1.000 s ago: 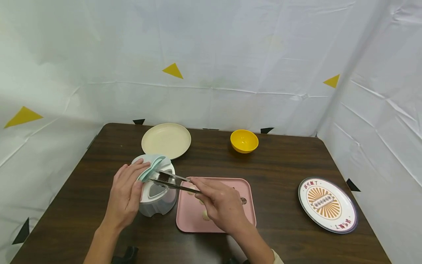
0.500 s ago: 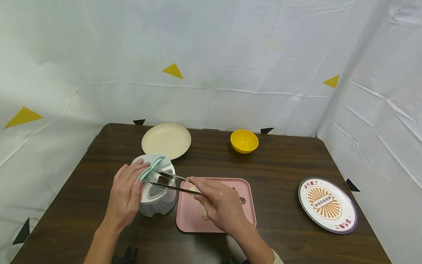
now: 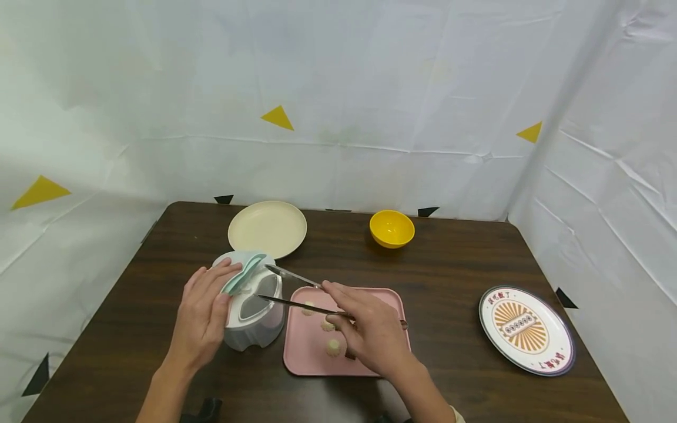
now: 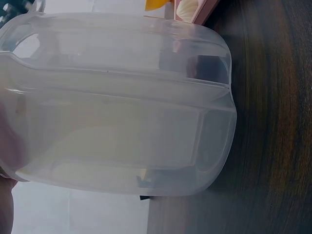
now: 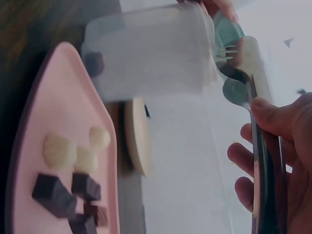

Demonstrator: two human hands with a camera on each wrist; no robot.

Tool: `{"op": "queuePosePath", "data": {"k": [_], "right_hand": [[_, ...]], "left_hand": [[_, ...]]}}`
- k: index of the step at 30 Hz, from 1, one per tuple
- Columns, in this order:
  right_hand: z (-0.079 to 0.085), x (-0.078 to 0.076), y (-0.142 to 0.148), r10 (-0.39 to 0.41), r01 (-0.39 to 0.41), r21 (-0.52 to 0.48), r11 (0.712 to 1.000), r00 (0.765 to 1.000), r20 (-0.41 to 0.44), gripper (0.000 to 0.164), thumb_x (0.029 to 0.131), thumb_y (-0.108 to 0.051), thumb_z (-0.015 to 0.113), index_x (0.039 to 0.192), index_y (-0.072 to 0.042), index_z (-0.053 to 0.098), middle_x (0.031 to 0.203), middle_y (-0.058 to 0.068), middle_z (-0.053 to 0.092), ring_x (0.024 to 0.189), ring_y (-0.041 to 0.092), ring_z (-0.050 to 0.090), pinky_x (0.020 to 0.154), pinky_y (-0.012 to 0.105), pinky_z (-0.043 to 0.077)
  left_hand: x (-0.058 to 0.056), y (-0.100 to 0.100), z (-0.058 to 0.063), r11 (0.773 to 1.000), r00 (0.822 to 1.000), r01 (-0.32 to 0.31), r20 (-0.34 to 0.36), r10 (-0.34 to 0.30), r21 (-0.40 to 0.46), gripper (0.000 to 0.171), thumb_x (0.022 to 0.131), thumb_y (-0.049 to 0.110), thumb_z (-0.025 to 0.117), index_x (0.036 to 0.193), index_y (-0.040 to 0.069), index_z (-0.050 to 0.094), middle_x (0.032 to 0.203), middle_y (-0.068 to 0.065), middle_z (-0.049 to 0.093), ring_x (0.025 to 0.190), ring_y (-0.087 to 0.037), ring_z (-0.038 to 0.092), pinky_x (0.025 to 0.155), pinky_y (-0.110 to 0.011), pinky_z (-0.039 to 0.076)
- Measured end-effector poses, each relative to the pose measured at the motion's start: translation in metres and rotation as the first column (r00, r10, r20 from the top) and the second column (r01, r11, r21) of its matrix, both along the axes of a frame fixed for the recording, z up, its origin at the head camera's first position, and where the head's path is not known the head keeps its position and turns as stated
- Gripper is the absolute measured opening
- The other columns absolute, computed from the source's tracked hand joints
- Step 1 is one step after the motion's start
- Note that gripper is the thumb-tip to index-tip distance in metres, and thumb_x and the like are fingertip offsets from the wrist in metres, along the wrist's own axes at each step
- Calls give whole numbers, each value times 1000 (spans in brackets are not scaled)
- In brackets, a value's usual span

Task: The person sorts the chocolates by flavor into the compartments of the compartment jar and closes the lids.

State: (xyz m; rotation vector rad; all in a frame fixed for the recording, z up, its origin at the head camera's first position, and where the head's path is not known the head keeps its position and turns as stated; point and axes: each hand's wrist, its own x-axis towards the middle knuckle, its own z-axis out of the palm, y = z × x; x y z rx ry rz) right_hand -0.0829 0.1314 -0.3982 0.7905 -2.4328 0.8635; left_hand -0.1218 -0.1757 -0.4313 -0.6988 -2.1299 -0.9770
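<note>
Grasping: the right hand (image 3: 372,329) is gripping the tongs (image 3: 307,306), thumb pressing along one side and fingers lying on the other.
Tongs: their tips are standing apart and pointing at the openings in the top of the box (image 3: 264,336); whether either is dipping inside, I cannot tell. One tip is showing fork tines.
Left hand (image 3: 201,311): nearly straight fingers are resting against the raised teal flap (image 3: 245,275), touching rather than clenching it.
Box: it is standing upright on the table (image 3: 460,276), just left of the tray (image 3: 304,359).
Tray: pink, it is lying beneath the tongs and right hand, carrying pale pieces (image 5: 58,152) and brown pieces (image 5: 52,195).
Cream plate (image 3: 267,229): it is lying just behind the box.
Bowl (image 3: 392,228): yellow, it is sitting near the far edge, right of the cream plate.
Printed plate (image 3: 526,330): it is lying well apart, at the table's right.
Sheet (image 3: 338,76): white, it is hanging behind everything, bearing yellow triangles (image 3: 278,117).
</note>
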Motion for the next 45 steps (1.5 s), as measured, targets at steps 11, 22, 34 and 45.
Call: {"op": "queuePosePath", "data": {"k": [11, 22, 34, 45], "right_hand": [[-6, 10, 65, -217, 214, 41, 976, 966, 140, 62, 82, -15, 79, 139, -26, 58, 118, -9, 68, 85, 7, 65, 63, 29, 50], [-35, 12, 114, -402, 355, 211, 911, 878, 261, 53, 83, -18, 78, 134, -22, 62, 99, -3, 72, 71, 12, 60, 59, 36, 42], [-59, 12, 123, -421, 353, 238, 905, 826, 375, 52, 85, -21, 76, 135, -22, 62, 104, -4, 72, 77, 13, 64, 59, 35, 42], [-59, 8, 122, -411, 330, 259, 908, 822, 394, 51, 85, -21, 76, 134, -21, 63, 112, -3, 71, 77, 11, 62, 62, 37, 44]], "left_hand": [[1, 3, -1, 1000, 1000, 6, -7, -6, -5, 39, 94, 17, 43, 124, 6, 66, 126, -10, 64, 126, -34, 52, 110, -54, 21], [1, 5, -4, 1000, 999, 21, 26, -21, -6, 39, 96, 17, 43, 127, 8, 65, 128, -9, 63, 129, -34, 49, 111, -54, 19], [3, 1, -2, 1000, 1000, 4, 28, -3, -24, 40, 95, 17, 43, 126, 8, 65, 129, -9, 63, 129, -33, 50, 111, -53, 19], [2, 1, -1, 1000, 1000, -3, 9, 3, -9, 39, 93, 16, 44, 125, 7, 65, 128, -9, 63, 128, -34, 50, 112, -51, 19]]}}
